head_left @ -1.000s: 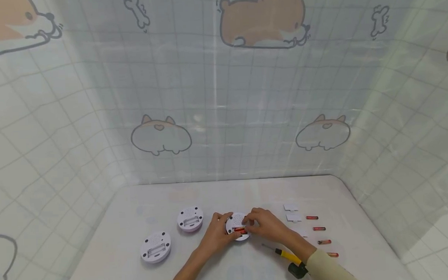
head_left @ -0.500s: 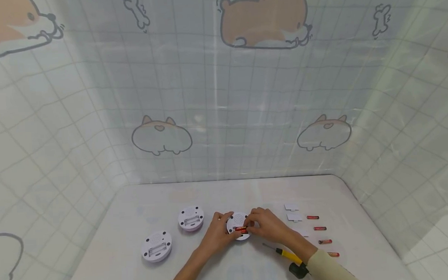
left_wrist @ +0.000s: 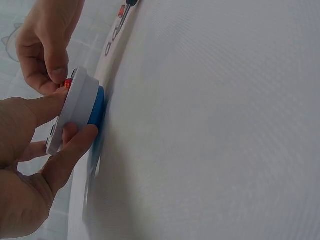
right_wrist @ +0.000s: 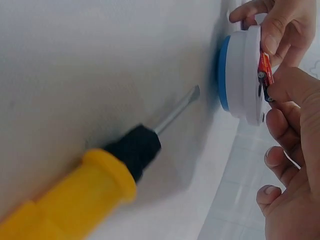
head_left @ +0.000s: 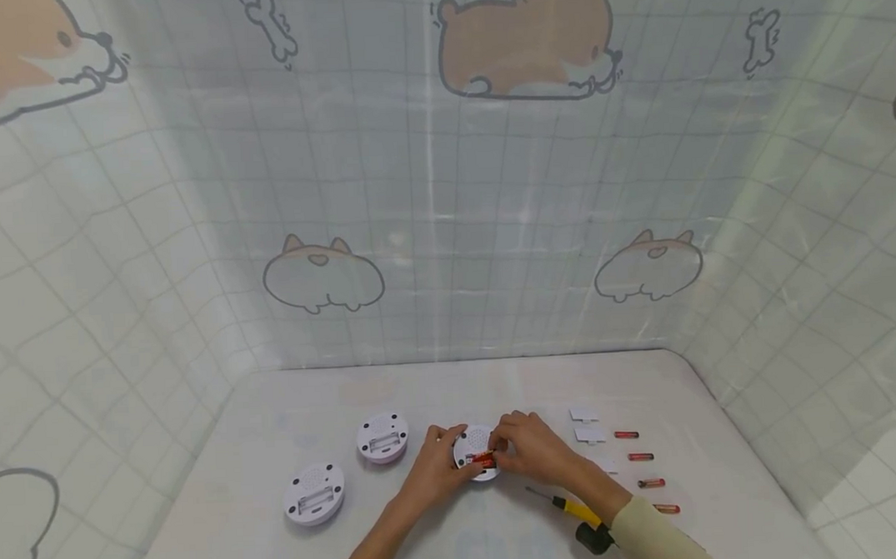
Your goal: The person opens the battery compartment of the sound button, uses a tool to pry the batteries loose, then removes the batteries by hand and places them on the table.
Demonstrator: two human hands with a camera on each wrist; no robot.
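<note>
A round white device (head_left: 476, 437) with a blue lower part (left_wrist: 97, 107) stands bottom-up between the hands, its battery compartment uncovered. My left hand (head_left: 435, 470) grips its rim, fingers along the side, and the left thumb presses on the red batteries (right_wrist: 266, 64) at the compartment. From the other side, my right hand (head_left: 534, 449) pinches the end of one battery between thumb and index finger. In the head view that battery lies slightly tilted over the compartment. Its far end is hidden by the left thumb.
Two similar white devices (head_left: 315, 494) (head_left: 383, 436) with uncovered compartments stand at the left. A yellow and black screwdriver (head_left: 576, 510) lies by the right forearm. Several white covers (head_left: 590, 434) and a column of red batteries (head_left: 640, 456) lie at the right.
The battery pinched by the right fingers has tilted a little, its right end higher in the head view. Both hands keep nearly the same place on the device.
</note>
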